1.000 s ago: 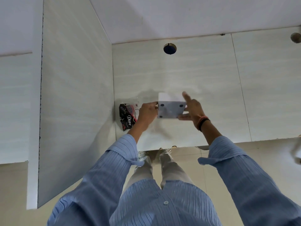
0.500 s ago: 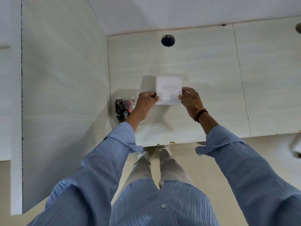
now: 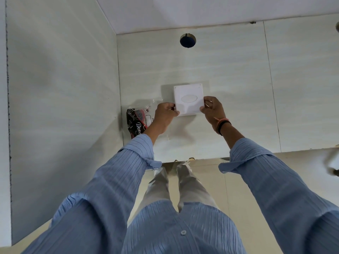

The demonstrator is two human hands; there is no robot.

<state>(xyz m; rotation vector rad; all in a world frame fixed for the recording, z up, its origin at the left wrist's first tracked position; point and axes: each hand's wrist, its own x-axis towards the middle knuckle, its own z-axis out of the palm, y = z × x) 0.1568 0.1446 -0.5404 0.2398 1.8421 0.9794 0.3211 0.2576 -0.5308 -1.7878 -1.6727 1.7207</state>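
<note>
A white square plastic holder [image 3: 189, 99] with an oval recess in its face lies flat against the pale tiled wall [image 3: 229, 74]. My left hand [image 3: 165, 115] pinches its lower left edge. My right hand [image 3: 212, 110] pinches its lower right edge, a black and orange band on that wrist. Both hands sit level with the holder's bottom half.
A black and red Dove packet [image 3: 136, 123] in clear wrap sits in the wall corner, just left of my left hand. A round dark blue hole [image 3: 187, 40] is in the wall above the holder. A side wall [image 3: 60, 88] stands close on the left.
The holder was turned from showing its back with dark dots to facing outward, and raised flat against the wall. Both hands now pinch its lower edges.
</note>
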